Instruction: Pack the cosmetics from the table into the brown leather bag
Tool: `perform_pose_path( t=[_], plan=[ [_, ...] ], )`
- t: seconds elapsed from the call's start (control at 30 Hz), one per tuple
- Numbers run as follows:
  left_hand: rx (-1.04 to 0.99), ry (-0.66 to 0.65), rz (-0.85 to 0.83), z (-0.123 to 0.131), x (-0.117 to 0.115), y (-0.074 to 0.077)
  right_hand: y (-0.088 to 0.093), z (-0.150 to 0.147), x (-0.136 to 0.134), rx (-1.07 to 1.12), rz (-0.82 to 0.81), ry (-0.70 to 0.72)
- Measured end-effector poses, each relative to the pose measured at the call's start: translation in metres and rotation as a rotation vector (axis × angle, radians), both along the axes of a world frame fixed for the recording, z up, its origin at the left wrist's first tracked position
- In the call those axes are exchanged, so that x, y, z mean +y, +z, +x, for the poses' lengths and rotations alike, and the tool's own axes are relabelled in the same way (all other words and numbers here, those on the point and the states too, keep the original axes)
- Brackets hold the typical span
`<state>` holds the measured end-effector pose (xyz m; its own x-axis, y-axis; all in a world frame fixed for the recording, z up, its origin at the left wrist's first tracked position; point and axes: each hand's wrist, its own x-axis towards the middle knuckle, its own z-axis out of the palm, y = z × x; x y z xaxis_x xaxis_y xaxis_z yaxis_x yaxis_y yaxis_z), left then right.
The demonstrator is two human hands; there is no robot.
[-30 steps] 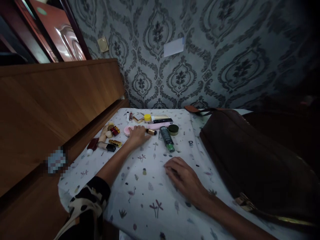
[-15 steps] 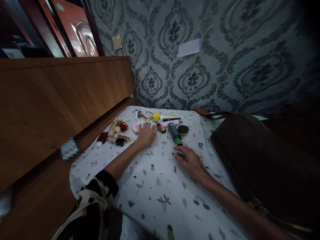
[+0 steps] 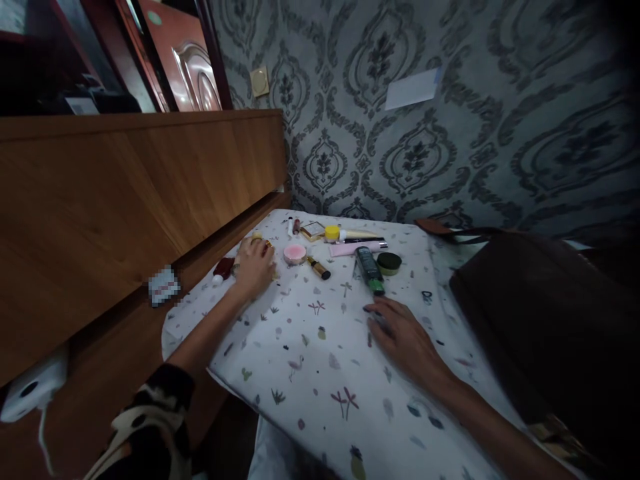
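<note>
My left hand (image 3: 254, 268) reaches over a cluster of small cosmetics at the table's left, fingers stretched out. It hides most of them; a dark red bottle with a white cap (image 3: 224, 270) shows beside it, and a gold-and-red item (image 3: 269, 245) by its fingertips. Whether the hand touches them I cannot tell. Right of it lie a round pink compact (image 3: 295, 254) and a small gold-and-black bottle (image 3: 319, 268). My right hand (image 3: 403, 337) rests low near the cloth, fingers loosely apart, just below a dark tube with a green cap (image 3: 369, 268). Nothing shows in its grip.
Behind lie a gold palette (image 3: 313, 231), a yellow-capped jar (image 3: 331, 233), a pink tube (image 3: 356, 249) and a dark round jar (image 3: 389, 262). A dark bag (image 3: 540, 320) stands right on the patterned cloth (image 3: 320, 360). A wooden panel (image 3: 150, 180) bounds the left.
My left hand has moved left from the pink compact to the cosmetics cluster. The right hand stays near the green-capped tube. The camera view has turned slightly left.
</note>
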<state>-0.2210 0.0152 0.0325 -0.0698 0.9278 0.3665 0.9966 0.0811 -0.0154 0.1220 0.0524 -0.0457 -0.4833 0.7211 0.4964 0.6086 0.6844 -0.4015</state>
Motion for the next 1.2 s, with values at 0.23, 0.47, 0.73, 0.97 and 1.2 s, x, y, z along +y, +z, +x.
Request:
perform_pose_path(
  t=[0.23, 0.47, 0.73, 0.97, 1.2],
  plan=[
    [-0.214, 0.314, 0.039, -0.068, -0.046, -0.027, -0.004, -0.002, 0.001, -0.023, 0.017, -0.008],
    [-0.203, 0.221, 0.014, -0.069, 0.003, -0.033, 0.002, -0.001, -0.001, -0.034, -0.03, 0.016],
    [-0.054, 0.152, 0.056, -0.036, 0.032, -0.008, 0.006, 0.0, -0.005, -0.01, -0.062, 0.012],
    [0.103, -0.269, -0.124, 0.045, 0.07, -0.011, 0.007, -0.001, -0.005, -0.009, -0.065, 0.02],
    [0.035, -0.136, -0.053, 0.08, 0.105, -0.009, 0.012, 0.0, -0.008, -0.031, -0.072, 0.033]
  ],
)
